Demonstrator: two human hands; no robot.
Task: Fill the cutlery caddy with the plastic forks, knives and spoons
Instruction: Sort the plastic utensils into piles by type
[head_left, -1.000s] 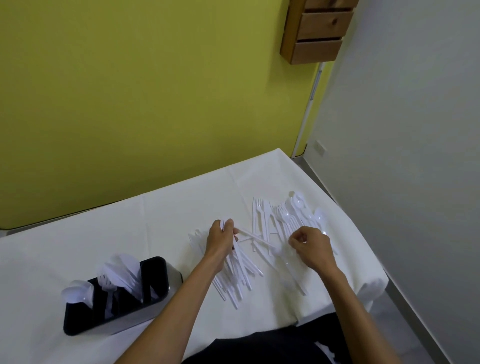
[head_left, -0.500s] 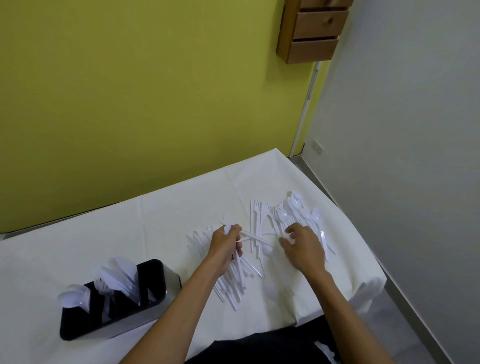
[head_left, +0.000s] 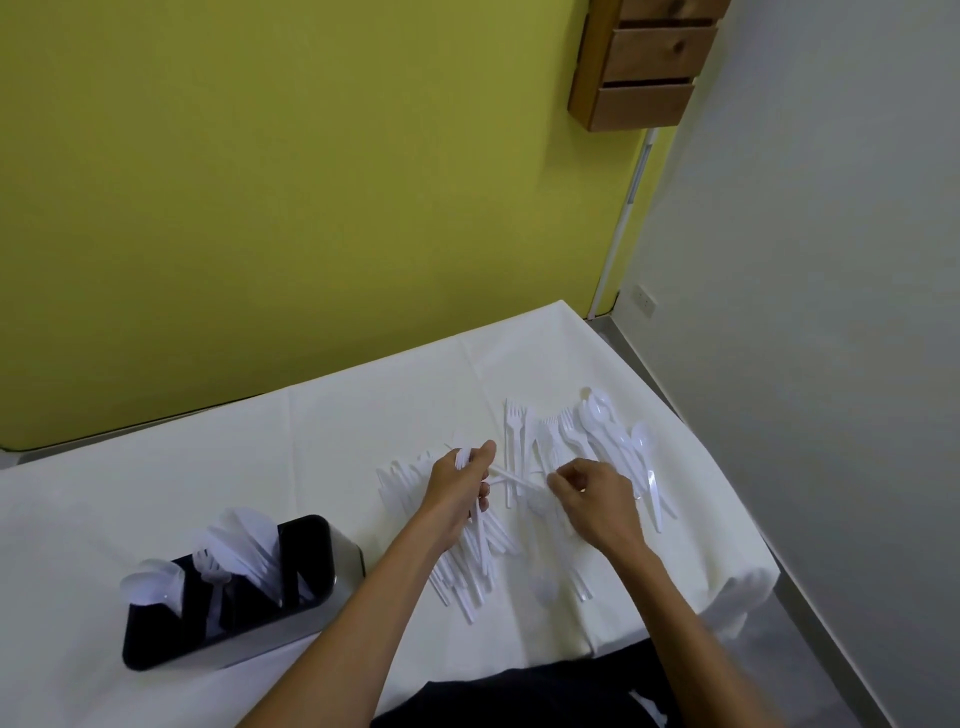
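White plastic cutlery lies spread on the white tablecloth: a heap of knives (head_left: 467, 566) in the middle, forks (head_left: 517, 431) behind, spoons (head_left: 623, 447) at the right. My left hand (head_left: 457, 493) grips a bundle of white pieces above the knife heap. My right hand (head_left: 592, 499) hovers over the forks and spoons with fingers curled, pinching a thin white piece (head_left: 511, 478) that reaches across to the left hand. The black cutlery caddy (head_left: 306, 608) stands at the front left and holds spoons, a fork and knives.
The table (head_left: 208, 467) stands against a yellow wall, with its right edge and front right corner near the spoons. A grey wall and floor strip run along the right. A wooden drawer unit (head_left: 644, 62) hangs high on the wall.
My right hand has moved back and left from the front of the pile to the forks, closer to my left hand. The left hand keeps its bundle, almost in place.
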